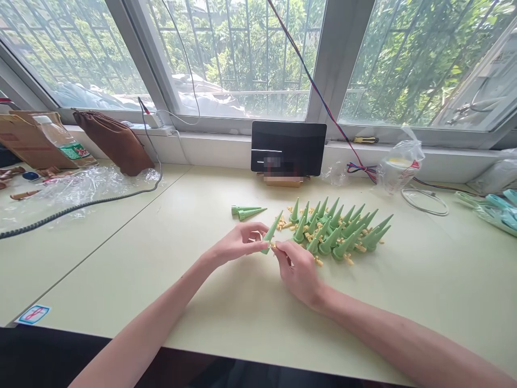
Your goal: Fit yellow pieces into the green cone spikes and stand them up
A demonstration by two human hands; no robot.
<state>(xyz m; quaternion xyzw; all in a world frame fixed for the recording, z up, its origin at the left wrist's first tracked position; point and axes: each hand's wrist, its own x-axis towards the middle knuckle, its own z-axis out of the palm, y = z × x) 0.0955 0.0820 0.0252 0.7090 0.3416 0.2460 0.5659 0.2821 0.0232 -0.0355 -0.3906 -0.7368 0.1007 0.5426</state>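
My left hand pinches the wide end of a green plastic cone, which points up and away from me. My right hand is closed right beside the cone's base, fingertips pinching a small yellow piece against it. Just to the right lies a pile of several more green cones mixed with small yellow parts. Two finished-looking green cones lie side by side on the pale green table, a little beyond my left hand.
A black tablet stands on a wooden stand at the back. A brown pouch, crumpled clear plastic and a black cable lie left. A plastic bag, white cord and teal items are right.
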